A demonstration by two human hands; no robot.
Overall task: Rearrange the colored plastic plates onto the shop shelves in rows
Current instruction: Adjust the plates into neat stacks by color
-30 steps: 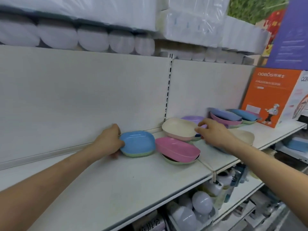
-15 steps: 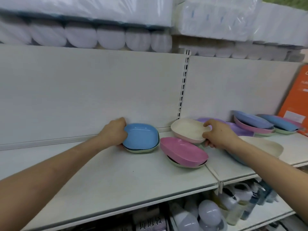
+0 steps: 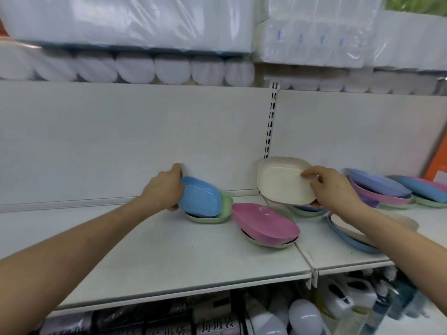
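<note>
Right hand (image 3: 331, 187) pinches the cream plate (image 3: 283, 180) by its rim, tilted above a stack (image 3: 306, 211) at the shelf (image 3: 169, 252) back. Left hand (image 3: 164, 189) grips the blue plate (image 3: 200, 200), tipped up inside the green plate (image 3: 226, 205). Best lift both clear and level, without nudging the pink plate (image 3: 263, 223) nearby.

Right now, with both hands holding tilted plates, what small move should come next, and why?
Probably the left hand lifts the blue plate clear and sets it flat on the shelf leftward: it is gripped, tilted up off the green plate beneath.
</note>
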